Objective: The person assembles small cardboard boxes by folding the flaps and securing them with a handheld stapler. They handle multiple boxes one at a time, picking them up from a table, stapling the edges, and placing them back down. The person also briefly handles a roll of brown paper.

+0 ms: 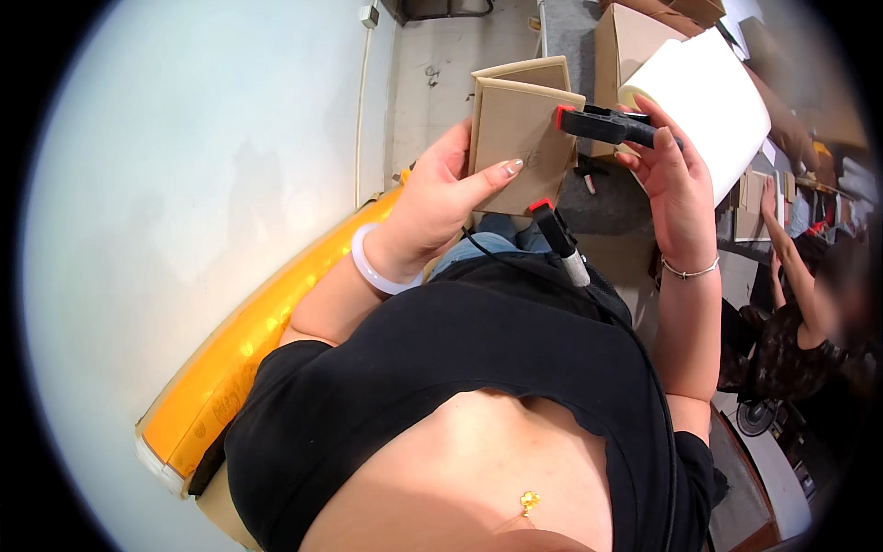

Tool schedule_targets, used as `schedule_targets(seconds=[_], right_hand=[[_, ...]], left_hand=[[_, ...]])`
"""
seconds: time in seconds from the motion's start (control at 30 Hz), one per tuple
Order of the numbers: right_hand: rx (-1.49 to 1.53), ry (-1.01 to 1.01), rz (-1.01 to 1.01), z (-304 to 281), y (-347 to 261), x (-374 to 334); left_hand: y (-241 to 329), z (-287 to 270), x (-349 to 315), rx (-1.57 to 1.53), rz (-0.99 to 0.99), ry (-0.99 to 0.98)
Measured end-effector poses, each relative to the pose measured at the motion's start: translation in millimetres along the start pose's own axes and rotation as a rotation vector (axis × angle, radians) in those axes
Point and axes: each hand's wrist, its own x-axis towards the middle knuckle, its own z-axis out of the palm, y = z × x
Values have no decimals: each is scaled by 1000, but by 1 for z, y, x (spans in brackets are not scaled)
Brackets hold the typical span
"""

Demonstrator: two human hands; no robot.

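Observation:
My left hand (452, 182) grips a tan, stiff folded piece (524, 129) like a small book cover, its thumb flat on the front face and its fingers behind. The piece stands upright, with two panels parted at the top. My right hand (673, 170) holds a black spring clamp (602, 124) by its handles; the clamp's red-tipped jaws are at the right edge of the tan piece. I cannot tell how firmly they press. A second black clamp (555, 230) with red tips is at the piece's lower edge, its grey-ended handle pointing down toward my shirt.
A large white roll (704, 101) lies on the grey table (602, 198) to the right, beside a cardboard box (635, 41). On the left, a long yellow wrapped roll (212, 405) leans along the pale wall (184, 184). Another person (791, 313) works at the far right.

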Motion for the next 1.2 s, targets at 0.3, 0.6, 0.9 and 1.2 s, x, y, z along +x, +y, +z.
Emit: schedule_targets(seconds=[0.3, 0.6, 0.9, 1.2], right_hand=[[-33, 14, -119, 7, -1, 2], [-29, 36, -120, 12, -5, 6], [-34, 59, -123, 13, -4, 7], [-4, 122, -25, 18, 3, 11]], left_hand=[[-7, 3, 11, -163, 35, 83], [-5, 4, 14, -176, 96, 78], [-4, 5, 16, -224, 53, 106], [-5, 6, 18, -201, -45, 232]])
